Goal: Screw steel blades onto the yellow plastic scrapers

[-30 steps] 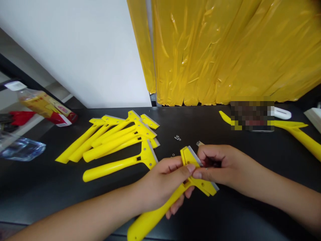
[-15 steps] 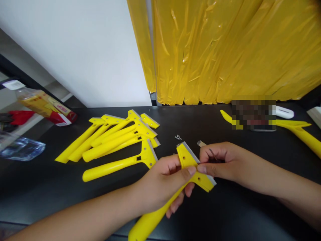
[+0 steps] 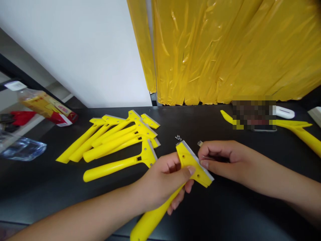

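Observation:
A yellow scraper point(image 3: 193, 170) with a grey metal blade edge is gripped in my left hand point(image 3: 165, 177), thumb on the head and fingers beneath. Two screw holes show in its head, and its handle points down towards me. My right hand point(image 3: 223, 157) is pinched closed at the blade edge; what lies between its fingertips is mostly hidden. Beyond the scraper head lie a few tiny screws and nuts point(image 3: 178, 137). A small metal piece point(image 3: 200, 143) pokes out behind my right fingers.
Several yellow scrapers point(image 3: 112, 167) lie overlapping on the black table point(image 3: 62, 194) to the left. A plastic bottle point(image 3: 47, 105) leans at the far left. At the right are more yellow handles point(image 3: 304, 135), a blurred-out object point(image 3: 253, 113) and a white device point(image 3: 286, 112).
My right hand's fingers have drawn closer together and slid off the scraper head to its blade edge. The thin dark piece seen at those fingers is now mostly hidden. The scraper tilted slightly.

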